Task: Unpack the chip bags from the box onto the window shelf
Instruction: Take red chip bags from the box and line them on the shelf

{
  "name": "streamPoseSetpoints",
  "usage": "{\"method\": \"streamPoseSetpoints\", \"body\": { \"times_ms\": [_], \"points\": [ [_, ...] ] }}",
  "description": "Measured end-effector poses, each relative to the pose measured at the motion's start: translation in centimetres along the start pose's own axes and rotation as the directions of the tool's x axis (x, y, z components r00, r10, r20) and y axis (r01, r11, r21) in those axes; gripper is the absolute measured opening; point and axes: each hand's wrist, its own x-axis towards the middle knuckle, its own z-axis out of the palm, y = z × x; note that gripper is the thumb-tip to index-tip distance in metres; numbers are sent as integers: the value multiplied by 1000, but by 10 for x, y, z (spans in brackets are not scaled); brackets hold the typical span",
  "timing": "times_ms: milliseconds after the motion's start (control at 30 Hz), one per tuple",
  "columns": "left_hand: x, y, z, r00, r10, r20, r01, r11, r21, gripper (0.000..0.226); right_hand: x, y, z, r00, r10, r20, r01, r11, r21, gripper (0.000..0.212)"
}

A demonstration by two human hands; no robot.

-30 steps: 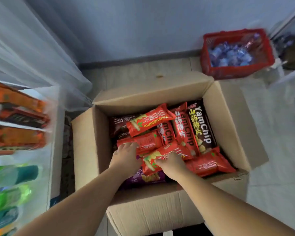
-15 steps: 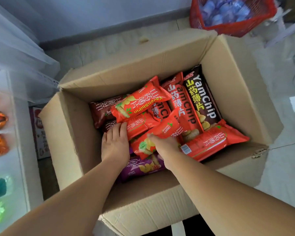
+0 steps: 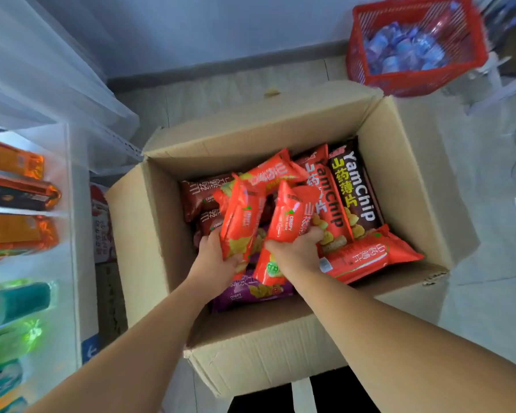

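Both red bags now tilt up out of the pile; half a second ago they lay flat. Left hand (image 3: 218, 257) fingers wrap the left bag (image 3: 239, 216); right hand (image 3: 295, 251) grips the right bag (image 3: 289, 216), both inside the box (image 3: 140, 234). Judged light, puffy, slick, crushable: hold the lower end gently.

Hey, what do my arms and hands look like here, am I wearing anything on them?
The left forearm and right forearm are bare, with no sleeves in view. The left hand and right hand are bare too: no gloves, watch, bracelet or rings visible.
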Motion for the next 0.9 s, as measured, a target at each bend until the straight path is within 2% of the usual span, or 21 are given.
{"method": "streamPoseSetpoints", "body": {
  "times_ms": [100, 267, 400, 500, 633, 800, 900],
  "points": [
    [-34, 22, -27, 1000, -12, -22, 5, 959, -283, 55, -28, -30, -9, 989, -145, 13, 146, 988, -60, 80],
    [-93, 70, -88, 992, 36, -121, -86, 890, -448, 34, -79, -97, -30, 900, -433, 46, 434, 901, -16, 89],
    [-150, 107, -141, 964, 87, -249, -195, 872, -450, 33, -134, -155, -46, 774, -624, 107, 623, 781, 40, 76],
    [-193, 128, -186, 928, 83, -363, -249, 863, -439, 40, -180, -198, -48, 665, -731, 152, 732, 679, 58, 80],
    [-258, 146, -240, 839, 68, -540, -336, 845, -417, 37, -246, -247, -41, 473, -851, 230, 856, 505, 110, 81],
    [-350, 132, -282, 666, 3, -746, -416, 832, -368, 47, -332, -280, -15, 220, -913, 344, 916, 315, 249, 70],
    [-406, 111, -294, 547, -31, -836, -470, 815, -338, 42, -392, -284, 6, 75, -915, 397, 914, 222, 338, 66]
  ]
}}
